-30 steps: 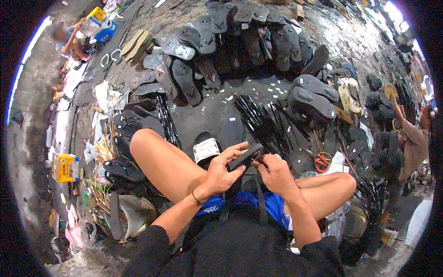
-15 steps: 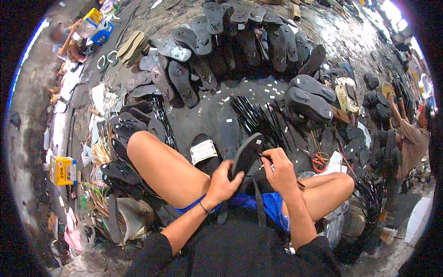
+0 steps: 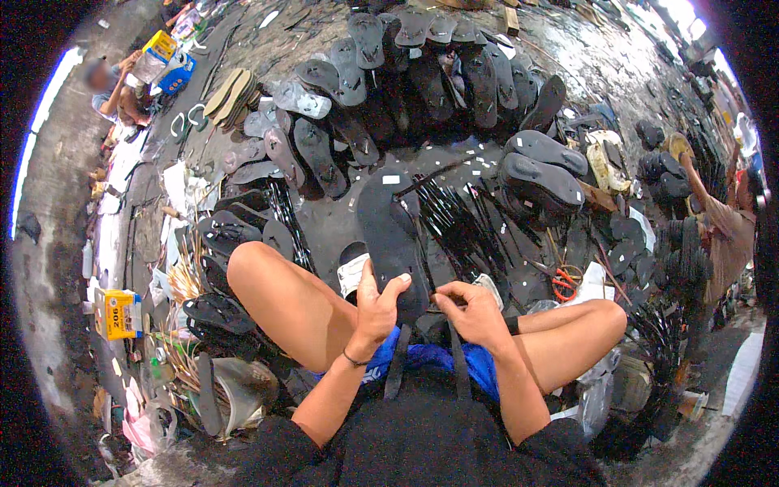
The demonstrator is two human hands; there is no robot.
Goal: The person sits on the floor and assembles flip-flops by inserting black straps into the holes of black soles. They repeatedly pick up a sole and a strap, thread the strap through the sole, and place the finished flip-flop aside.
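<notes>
I sit cross-legged on the floor. My left hand [image 3: 378, 309] grips the near end of a black sandal sole [image 3: 389, 231], which points away from me with its flat face up. My right hand [image 3: 473, 312] is closed beside the sole's near right edge, pinching something small and dark that I cannot make out. A black strap [image 3: 398, 361] hangs from under the sole over my lap, and a second black strap [image 3: 456, 365] runs down beside it.
A bundle of black straps [image 3: 462, 223] lies just beyond the sole. Rows of black soles [image 3: 422, 65] and finished sandals [image 3: 542, 174] fill the floor ahead. Orange-handled scissors [image 3: 561, 284] lie right. A yellow box [image 3: 120, 315] sits left. Other people work at far left [image 3: 114, 89] and far right [image 3: 726, 227].
The sole was held low and edge-on between both hands; my left hand has turned and raised it, so it now stretches flat and away from me. My right hand stays at its near edge.
</notes>
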